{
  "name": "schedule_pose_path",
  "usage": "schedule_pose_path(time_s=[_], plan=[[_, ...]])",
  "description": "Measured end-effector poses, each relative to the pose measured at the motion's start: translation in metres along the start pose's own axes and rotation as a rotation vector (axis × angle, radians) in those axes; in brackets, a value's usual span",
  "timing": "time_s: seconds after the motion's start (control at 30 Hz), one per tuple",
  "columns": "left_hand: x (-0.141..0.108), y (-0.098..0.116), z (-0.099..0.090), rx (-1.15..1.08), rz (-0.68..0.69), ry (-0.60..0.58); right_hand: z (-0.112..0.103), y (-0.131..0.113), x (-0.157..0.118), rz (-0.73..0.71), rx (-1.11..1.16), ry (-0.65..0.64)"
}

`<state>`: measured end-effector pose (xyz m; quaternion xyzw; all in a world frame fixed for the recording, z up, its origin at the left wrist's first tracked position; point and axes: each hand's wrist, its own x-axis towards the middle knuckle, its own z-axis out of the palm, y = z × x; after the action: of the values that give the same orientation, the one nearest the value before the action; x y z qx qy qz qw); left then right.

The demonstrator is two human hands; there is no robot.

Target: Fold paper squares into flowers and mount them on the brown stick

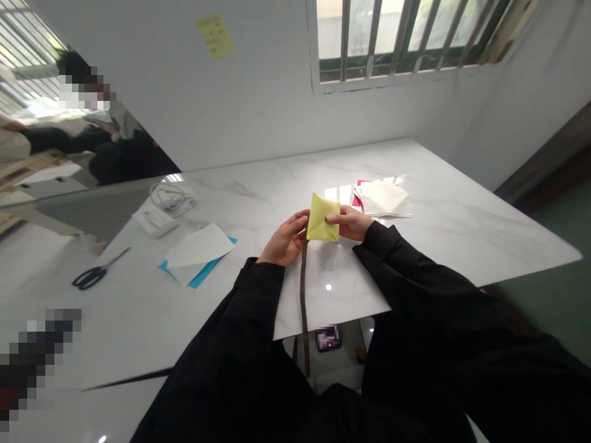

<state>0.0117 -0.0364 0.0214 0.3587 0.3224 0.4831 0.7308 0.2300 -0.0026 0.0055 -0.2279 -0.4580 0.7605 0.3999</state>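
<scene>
A yellow folded paper point(324, 216) is held up in front of me above the marble-patterned table. My right hand point(354, 223) pinches its right side, the thumb pressed on the paper's face. At the left edge of the paper is my left hand point(287, 239), its fingers curled around the top of a long brown strip point(303, 289). The strip hangs down past the table's front edge. Some of the left fingertips are hidden behind the paper and strip.
White papers over red ones point(385, 198) lie at the right. On the left are white and blue papers point(198, 255), black scissors point(95, 277) and a white box with a cable point(154, 218). A yellow note point(215, 37) is on the wall. A person point(115, 144) shows at upper left.
</scene>
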Motion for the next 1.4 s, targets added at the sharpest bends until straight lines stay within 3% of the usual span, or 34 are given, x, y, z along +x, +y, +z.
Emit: schedule_pose_path(time_s=[0.23,0.57,0.77,1.03,1.4], plan=[[0.001,0.0,-0.002,0.007,0.003,-0.011,-0.002,0.0,0.0,0.013,-0.008,0.034],[-0.001,0.002,-0.001,-0.011,0.001,-0.005,-0.001,0.001,-0.004,0.006,0.027,-0.065],[0.0,0.001,-0.003,0.007,0.001,-0.024,-0.001,0.0,-0.005,0.045,-0.003,-0.037],[-0.005,0.004,0.003,0.001,-0.01,-0.073,-0.002,-0.001,-0.005,0.024,-0.024,-0.146],[-0.013,0.005,0.009,0.047,0.034,-0.168,0.01,-0.005,-0.003,-0.22,-0.107,-0.248]])
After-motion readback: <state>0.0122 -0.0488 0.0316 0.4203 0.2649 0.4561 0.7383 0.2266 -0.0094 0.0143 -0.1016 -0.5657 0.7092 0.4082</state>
